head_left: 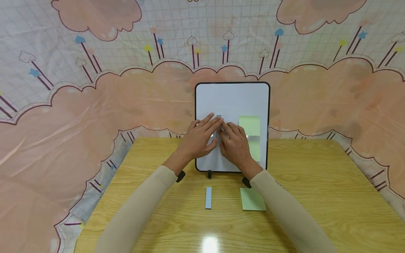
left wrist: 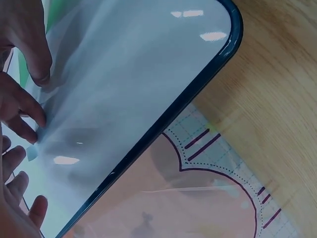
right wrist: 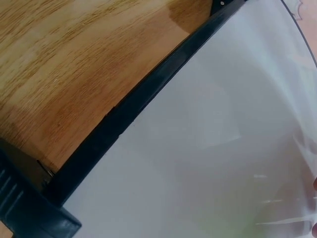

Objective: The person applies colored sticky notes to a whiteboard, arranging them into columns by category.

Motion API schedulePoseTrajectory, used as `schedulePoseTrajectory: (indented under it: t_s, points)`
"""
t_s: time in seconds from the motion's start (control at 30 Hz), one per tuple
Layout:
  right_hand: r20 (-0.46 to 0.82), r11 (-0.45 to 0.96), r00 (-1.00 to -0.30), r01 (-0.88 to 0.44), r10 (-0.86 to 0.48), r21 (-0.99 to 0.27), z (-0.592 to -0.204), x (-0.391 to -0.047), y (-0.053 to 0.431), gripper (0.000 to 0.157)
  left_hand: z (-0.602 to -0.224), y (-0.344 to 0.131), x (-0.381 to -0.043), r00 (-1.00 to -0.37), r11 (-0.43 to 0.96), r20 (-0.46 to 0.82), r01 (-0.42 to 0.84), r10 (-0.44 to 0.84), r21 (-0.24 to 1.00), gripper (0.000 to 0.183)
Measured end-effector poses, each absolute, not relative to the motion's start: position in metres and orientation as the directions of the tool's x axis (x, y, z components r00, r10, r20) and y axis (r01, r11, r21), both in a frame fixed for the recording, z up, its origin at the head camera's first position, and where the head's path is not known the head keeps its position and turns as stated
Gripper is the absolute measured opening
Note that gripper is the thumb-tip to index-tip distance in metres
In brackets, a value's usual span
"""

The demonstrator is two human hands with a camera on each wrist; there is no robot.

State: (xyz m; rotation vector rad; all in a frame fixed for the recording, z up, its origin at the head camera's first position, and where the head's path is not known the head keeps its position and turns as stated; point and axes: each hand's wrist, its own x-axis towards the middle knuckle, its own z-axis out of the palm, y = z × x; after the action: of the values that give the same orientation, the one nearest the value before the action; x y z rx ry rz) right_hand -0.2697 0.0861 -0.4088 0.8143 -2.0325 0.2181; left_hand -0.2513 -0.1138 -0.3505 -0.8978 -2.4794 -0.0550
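Observation:
A whiteboard point(head_left: 232, 98) with a black frame stands upright on the table. Both hands are at its middle, close over a small blue-grey paper strip point(head_left: 219, 116) whose top end shows between them. The left hand point(head_left: 197, 138) rests on the board from the left with its fingers spread and reaching up. From the right, the right hand point(head_left: 235, 144) touches the board, its fingertips right at the strip. In the left wrist view a bit of the blue strip point(left wrist: 32, 152) shows by the fingertips; the rest is hidden by fingers.
Two green sticky notes, an upper note point(head_left: 249, 125) and a lower note point(head_left: 254, 149), are on the board's right side. A thin blue strip pad point(head_left: 208, 198) and a green note pad point(head_left: 253, 199) lie on the wooden table point(head_left: 171, 218). A patterned cloth point(head_left: 152, 95) hangs behind.

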Motion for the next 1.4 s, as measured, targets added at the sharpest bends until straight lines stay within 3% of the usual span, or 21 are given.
schedulePoseTrajectory:
  t_s: [0.5, 1.4]
  points:
    - [0.788, 0.773, -0.391, -0.613, -0.476, 0.163, -0.405, -0.272, 0.084, 0.029, -0.347, -0.108, -0.263, -0.716, 0.806, 0.393, 0.577, 0.577, -0.133, 0.069]
    - [0.757, 0.790, -0.451, -0.598, -0.473, 0.137, -0.405, -0.273, 0.086, 0.036, -0.344, -0.108, -0.268, -0.751, 0.831, 0.359, 0.523, 0.554, -0.189, 0.071]
